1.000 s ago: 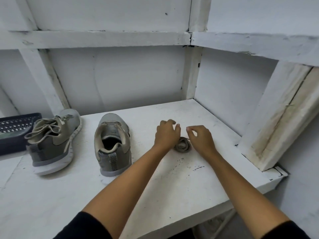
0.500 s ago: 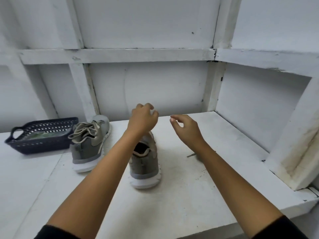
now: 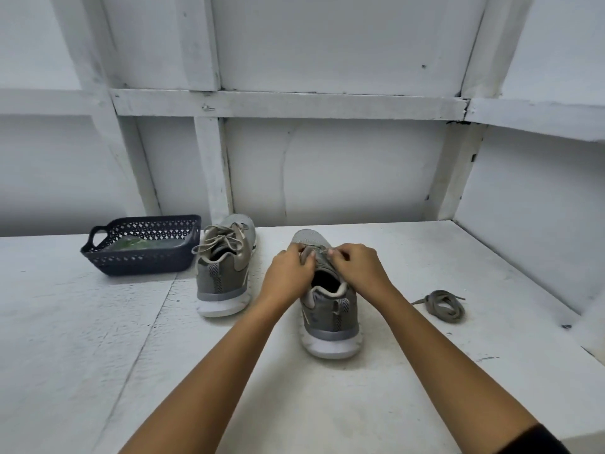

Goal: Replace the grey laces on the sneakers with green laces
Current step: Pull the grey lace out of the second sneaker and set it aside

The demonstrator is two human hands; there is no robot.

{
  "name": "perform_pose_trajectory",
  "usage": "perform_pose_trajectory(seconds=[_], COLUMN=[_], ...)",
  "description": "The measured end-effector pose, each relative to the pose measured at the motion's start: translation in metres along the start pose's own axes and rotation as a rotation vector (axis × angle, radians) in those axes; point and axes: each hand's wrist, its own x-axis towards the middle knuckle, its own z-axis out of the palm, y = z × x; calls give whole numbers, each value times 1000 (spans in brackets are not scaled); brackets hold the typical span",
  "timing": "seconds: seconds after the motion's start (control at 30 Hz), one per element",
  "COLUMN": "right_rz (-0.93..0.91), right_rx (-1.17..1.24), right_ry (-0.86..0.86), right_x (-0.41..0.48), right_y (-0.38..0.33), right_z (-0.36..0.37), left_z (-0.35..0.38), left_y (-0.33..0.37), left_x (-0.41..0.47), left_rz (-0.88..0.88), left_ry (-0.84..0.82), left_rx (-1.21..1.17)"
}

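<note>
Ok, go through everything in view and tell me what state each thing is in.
left sneaker: upright, grey lace threaded.
right sneaker: upright, heel toward camera, no lace visible.
loose grey lace: off the shoe, coiled on the shelf.
basket: on the shelf, something green inside.
left hand: fingers curled on the right sneaker's tongue.
right hand: pinching the right sneaker's upper by the eyelets.

Both hands [image 3: 322, 271] moved from coiled lace [image 3: 445, 304] onto sneaker [image 3: 327, 309].
</note>
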Motion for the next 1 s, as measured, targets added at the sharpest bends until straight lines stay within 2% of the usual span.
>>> perform_pose_trajectory(seconds=[0.33,0.7,0.8,0.93,1.0], right_rz=[3,78,60,-29,-91], right_rx=[22,42,48,65,70], right_ry=[128,45,-6,34,40], right_x=[31,73,82,88,88], right_y=[-15,-16,-22,-55,-75], right_z=[6,21,18,14,14], left_z=[-9,-14,-27,-67,-89], left_y=[0,-9,-1,7,1], left_x=[30,77,80,78,81], left_rz=[63,30,91,257,284], left_ry=[95,-53,-80,9,40], left_rx=[-94,1,42,63,104])
